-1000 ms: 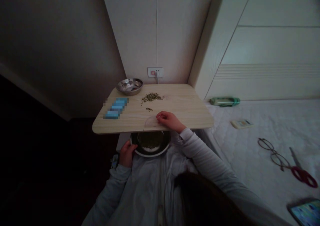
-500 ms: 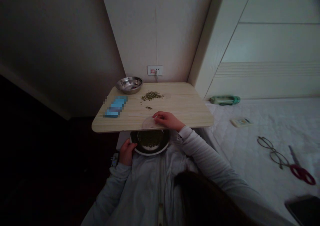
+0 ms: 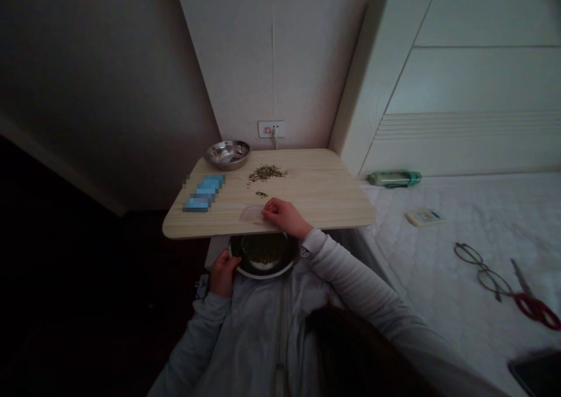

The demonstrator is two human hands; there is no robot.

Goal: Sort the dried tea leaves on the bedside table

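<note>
Clock directions are read from the right hand (image 3: 284,217), with twelve toward the wall. On the wooden tabletop (image 3: 324,195), a heap of green grains (image 3: 266,173) lies at eleven and a small cluster (image 3: 262,194) at ten, nearer the hand; beyond, also at ten, stands a steel bowl (image 3: 228,165), with a pixelated blue object (image 3: 204,193) between nine and ten. On the white bedding (image 3: 421,315), a green-capped bottle (image 3: 394,179) lies between two and three, spectacles (image 3: 484,272) and red-handled scissors (image 3: 537,310) just past three. At seven, the tabletop's near edge hides the far rim of a grain-filled basin (image 3: 287,265). The right forearm slants in from five, wrist over the edge, thumb and fingers pinching a clear rounded sheet (image 3: 250,213) low over the wood. The left hand (image 3: 222,273), at eight, clasps the basin's rim, thumb uppermost; its undermost fingers are hidden.
</note>
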